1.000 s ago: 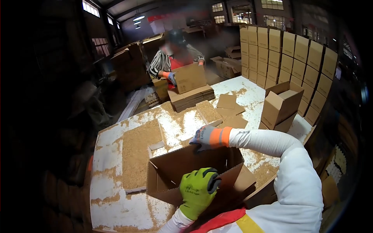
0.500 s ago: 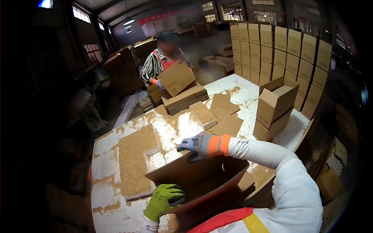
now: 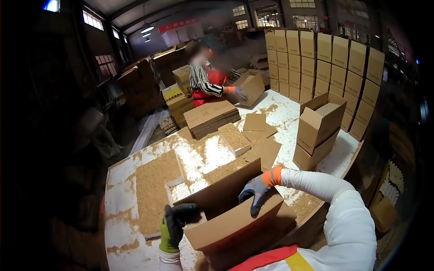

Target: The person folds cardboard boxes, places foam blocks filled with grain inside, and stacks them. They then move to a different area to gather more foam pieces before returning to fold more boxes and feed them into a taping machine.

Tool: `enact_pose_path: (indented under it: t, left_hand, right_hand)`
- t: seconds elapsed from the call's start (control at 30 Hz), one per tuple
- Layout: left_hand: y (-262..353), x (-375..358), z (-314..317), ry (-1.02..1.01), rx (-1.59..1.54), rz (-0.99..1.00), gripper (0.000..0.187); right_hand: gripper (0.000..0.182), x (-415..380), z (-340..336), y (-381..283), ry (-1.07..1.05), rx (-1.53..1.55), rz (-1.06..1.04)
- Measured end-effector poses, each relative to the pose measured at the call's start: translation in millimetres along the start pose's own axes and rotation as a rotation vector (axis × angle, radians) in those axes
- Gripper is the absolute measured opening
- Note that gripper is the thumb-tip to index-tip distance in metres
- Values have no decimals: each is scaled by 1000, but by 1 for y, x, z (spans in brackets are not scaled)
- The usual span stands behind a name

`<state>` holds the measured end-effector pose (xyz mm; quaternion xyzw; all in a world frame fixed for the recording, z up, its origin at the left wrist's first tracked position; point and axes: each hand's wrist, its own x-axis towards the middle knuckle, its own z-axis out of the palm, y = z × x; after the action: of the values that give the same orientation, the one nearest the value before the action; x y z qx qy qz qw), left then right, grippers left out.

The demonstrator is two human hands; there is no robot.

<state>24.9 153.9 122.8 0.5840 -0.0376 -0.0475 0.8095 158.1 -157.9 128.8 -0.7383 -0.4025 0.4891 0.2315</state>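
A brown cardboard box (image 3: 235,223) lies at the near table edge in front of me. My left hand (image 3: 174,223), in a green and black glove, grips the box's left end flap. My right hand (image 3: 258,189), in a grey glove with an orange cuff, presses down on the box's top flap near its upper edge. A taller flap stands up behind my hands. White sleeves cover both my arms.
The white table (image 3: 122,180) is strewn with sawdust. A stack of flat cartons (image 3: 210,117), loose cardboard sheets (image 3: 260,131) and two assembled boxes (image 3: 318,128) sit farther back. A box wall (image 3: 330,54) stands at the right. A person in a striped top (image 3: 205,81) handles a box across the table.
My right hand has come down from the far flap onto the top flap, folding it over. My left hand has slid to the box's left end. The other person turned toward the right.
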Motion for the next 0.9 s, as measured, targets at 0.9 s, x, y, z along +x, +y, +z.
enact_pose_path:
  t: [0.9]
  left_hand:
    - [-26,-62,27,502,784,182,59]
  right_hand:
    - [114,-104,30,-24,106,289,530]
